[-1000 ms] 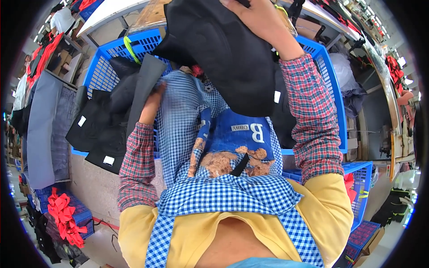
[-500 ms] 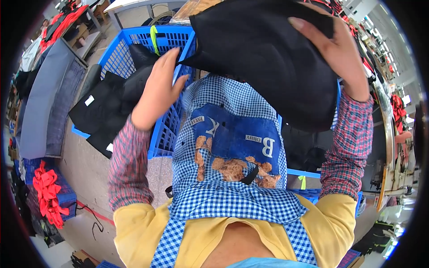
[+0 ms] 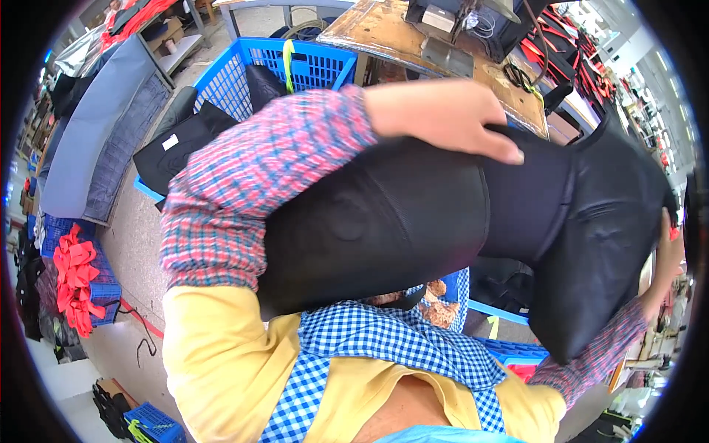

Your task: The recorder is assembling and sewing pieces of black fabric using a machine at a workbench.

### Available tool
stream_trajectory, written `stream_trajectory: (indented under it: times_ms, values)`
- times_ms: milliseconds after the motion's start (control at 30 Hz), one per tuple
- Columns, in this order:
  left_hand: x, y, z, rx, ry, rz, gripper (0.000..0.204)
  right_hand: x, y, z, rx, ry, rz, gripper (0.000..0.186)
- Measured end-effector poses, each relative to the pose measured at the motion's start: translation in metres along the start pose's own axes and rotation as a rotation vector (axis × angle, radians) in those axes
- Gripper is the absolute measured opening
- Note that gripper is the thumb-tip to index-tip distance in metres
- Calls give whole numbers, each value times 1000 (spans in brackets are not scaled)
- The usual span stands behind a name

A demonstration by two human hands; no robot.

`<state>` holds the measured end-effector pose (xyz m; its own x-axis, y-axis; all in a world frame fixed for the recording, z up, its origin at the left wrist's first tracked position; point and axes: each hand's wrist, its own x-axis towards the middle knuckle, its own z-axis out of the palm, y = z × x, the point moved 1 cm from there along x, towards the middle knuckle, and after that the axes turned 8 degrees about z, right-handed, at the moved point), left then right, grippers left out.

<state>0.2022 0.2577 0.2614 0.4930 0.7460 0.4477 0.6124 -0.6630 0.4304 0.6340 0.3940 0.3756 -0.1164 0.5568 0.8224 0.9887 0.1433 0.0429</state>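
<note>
A large black garment piece (image 3: pixel 428 214), smooth and leathery with a matte band between seams, stretches across in front of my apron. My left hand (image 3: pixel 450 114) reaches over to its upper edge; the thumb lies on the near side and the other fingers curl out of sight behind. At the far right my right hand (image 3: pixel 667 258) grips the outer edge, its palm partly covered by the black material. The left end of the piece hangs over my left upper arm and lap.
A blue plastic crate (image 3: pixel 221 77) holding black pieces stands at the left. Ahead is a worn wooden worktable (image 3: pixel 377 29) with a dark machine (image 3: pixel 473 22) on it. Red fabric strips (image 3: pixel 76 280) lie over a crate at far left. Another blue crate (image 3: pixel 509 310) is partly hidden under the garment.
The black garment piece has swung down and spread out across my lap. My left hand has crossed rightward onto its upper edge, while my right hand has moved outward and down.
</note>
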Motion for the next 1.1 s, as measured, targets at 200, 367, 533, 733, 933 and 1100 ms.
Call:
stream_trajectory:
  times_ms: [200,367,533,733,933,1100]
  values:
    - [34,0,70,-85,-9,233,58,-129,-130,34,712,-964,-622,91]
    - [22,-24,70,-132,-238,-40,73,-140,-183,55,589,-994,-524,47]
    - [38,-43,80,-323,-360,-152,72,-148,-114,48,249,-232,-173,43]
    - [46,-56,119,-574,-161,-72,47,-291,-161,65,577,-458,-106,58]
    - [20,-84,108,-577,-293,-152,44,-232,-153,19,1115,-987,286,35]
    - [4,-75,92,-392,-298,-128,48,-147,-187,44,977,-926,-299,29]
